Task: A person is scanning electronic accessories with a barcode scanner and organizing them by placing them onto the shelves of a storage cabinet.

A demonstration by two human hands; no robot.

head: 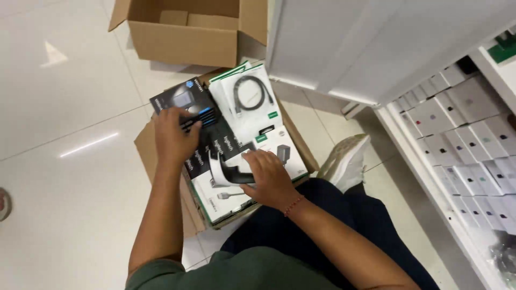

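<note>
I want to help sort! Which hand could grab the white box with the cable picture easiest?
Probably the left hand. It rests on the black boxes right beside the white cable box. The right hand sits lower, holding a black and white scanner.

Open carton (161, 156) on floor (64, 177), directly before the person's knees. Packs stacked flat inside it, filling the top. Cable pack (244, 99) at far right of stack; dark pack (180, 96) just left of it, touching. Charger pack (282, 153) nearer, below cable pack. Left hand (173, 138) rests on the dark packs at stack's left side. Right hand (269, 177) lies on near-right packs, beside a curved device (228, 173). Second carton (188, 29), flaps open, behind the first, well apart from hands. Shelf (430, 177) at right, small boxes (473, 134) in rows on it. Shoe (346, 161) between carton and shelf.
</note>
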